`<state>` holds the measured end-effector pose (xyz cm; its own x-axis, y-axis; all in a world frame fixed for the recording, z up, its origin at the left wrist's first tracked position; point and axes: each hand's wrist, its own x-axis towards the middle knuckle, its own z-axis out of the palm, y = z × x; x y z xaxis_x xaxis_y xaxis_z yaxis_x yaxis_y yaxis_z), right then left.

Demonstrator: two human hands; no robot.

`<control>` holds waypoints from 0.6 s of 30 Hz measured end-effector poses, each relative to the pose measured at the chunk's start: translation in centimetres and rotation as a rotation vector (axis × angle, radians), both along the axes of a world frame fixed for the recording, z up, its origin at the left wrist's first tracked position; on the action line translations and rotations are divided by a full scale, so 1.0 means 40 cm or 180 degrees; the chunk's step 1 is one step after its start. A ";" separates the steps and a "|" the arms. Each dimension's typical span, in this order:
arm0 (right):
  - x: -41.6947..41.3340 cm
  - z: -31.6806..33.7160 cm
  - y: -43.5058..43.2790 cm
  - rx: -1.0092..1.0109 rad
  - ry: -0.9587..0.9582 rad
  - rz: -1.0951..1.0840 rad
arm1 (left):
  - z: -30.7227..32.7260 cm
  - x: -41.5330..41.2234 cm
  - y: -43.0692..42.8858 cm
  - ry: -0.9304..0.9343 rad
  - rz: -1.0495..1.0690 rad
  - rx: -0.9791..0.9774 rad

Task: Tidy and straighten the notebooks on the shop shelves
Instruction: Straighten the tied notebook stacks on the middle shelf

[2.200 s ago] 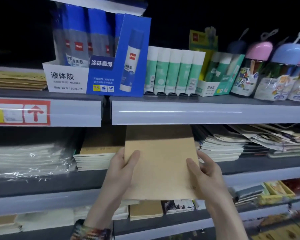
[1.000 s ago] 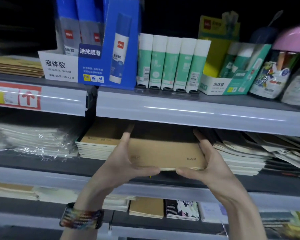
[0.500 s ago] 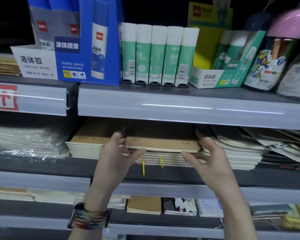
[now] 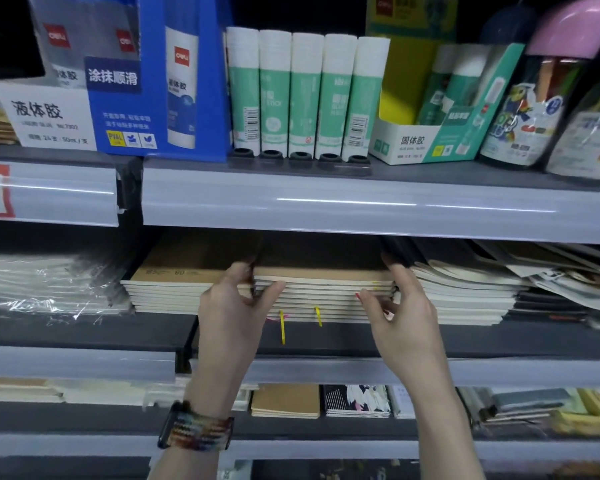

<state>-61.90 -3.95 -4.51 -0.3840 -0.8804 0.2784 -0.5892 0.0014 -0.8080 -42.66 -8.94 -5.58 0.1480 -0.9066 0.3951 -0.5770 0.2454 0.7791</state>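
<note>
A stack of brown-covered notebooks lies flat on the middle shelf, with yellow ribbon markers hanging from its front. My left hand presses the stack's left side with straight fingers, in the gap beside a second brown stack, and its thumb touches the front edge. My right hand lies along the stack's right side, its thumb at the front corner. Neither hand lifts anything.
A slumped pile of white-edged notebooks sits just to the right, and plastic-wrapped stacks lie to the left. Green glue sticks and a blue glue box stand on the shelf above. More notebooks lie on the shelf below.
The brown notebooks I held out in front of the shelf have been laid flat onto the stack. Both hands have shifted from holding them to flanking the stack's sides.
</note>
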 end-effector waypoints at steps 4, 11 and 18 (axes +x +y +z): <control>0.000 0.004 0.013 -0.0012 -0.0232 -0.0164 | -0.005 -0.003 -0.001 -0.0003 0.0205 -0.0206; -0.008 -0.005 0.041 -0.0296 -0.0608 -0.0474 | -0.008 -0.018 0.001 -0.0081 0.0278 -0.0244; -0.011 -0.025 0.053 -0.0462 -0.1020 -0.0593 | -0.005 -0.011 0.016 -0.0113 0.0227 -0.0240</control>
